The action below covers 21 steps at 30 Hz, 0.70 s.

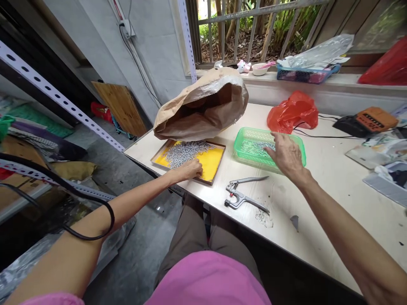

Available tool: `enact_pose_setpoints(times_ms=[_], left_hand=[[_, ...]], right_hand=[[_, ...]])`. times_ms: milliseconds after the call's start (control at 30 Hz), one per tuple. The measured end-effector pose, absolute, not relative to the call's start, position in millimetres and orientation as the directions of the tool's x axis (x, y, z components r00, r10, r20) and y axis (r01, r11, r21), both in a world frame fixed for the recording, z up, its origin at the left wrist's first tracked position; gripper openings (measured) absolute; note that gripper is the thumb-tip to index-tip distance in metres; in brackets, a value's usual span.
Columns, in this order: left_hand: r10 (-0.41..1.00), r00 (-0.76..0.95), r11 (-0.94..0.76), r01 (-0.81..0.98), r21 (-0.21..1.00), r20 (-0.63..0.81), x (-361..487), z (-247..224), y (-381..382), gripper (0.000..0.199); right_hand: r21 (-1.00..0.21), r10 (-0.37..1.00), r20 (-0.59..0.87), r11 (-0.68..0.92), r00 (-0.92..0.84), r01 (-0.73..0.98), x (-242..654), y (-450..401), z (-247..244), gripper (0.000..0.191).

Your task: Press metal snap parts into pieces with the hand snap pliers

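"Where are the metal pins?"
"Heaped in the yellow-lined tray; probably light, stiff, slippery; pinch one mid-length."
"Fingers?"
"Left hand curled, I can't tell if pinching; right hand open, thumb apart, at the green basket."

On the table, the tray is placed at the left, with metal pieces heaped mainly in its far part. The sack is laid behind the tray. The basket is set to the tray's right, with more pieces held in it. The pliers are laid before the basket; behind it, the bag is placed. The battery is set right of the bag.
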<state>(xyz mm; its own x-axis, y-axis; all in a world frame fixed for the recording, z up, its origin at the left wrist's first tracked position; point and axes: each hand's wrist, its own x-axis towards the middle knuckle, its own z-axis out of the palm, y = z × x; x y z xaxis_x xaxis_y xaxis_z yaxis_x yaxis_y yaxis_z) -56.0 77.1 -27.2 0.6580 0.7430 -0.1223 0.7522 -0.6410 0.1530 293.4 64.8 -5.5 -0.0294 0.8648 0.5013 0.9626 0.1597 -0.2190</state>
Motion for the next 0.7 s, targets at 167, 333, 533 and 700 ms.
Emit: enact_pose_setpoints(times_ms=[167,333,533,700], left_hand=[[0.728,0.665,-0.663,0.745,0.076,-0.165,-56.1,-25.3,77.9,0.021],[0.834,0.550,-0.519,0.757,0.398,0.042,-31.7,-22.5,49.1,0.021],[0.835,0.380,0.144,0.547,0.825,-0.397,18.4,-40.5,-0.3,0.017],[0.761,0.297,0.393,0.497,0.774,-0.577,35.4,-59.9,-3.3,0.024]], right_hand=[[-0.357,0.930,0.223,0.358,-0.294,0.863,283.7,7.3,-37.9,0.030],[-0.425,0.916,-0.050,0.342,-0.398,0.838,259.1,-61.6,-62.9,0.027],[-0.368,0.945,-0.092,0.261,-0.314,0.892,257.2,-73.1,-64.0,0.030],[-0.287,0.942,-0.087,0.288,-0.324,0.914,257.6,-69.1,-70.0,0.028]])
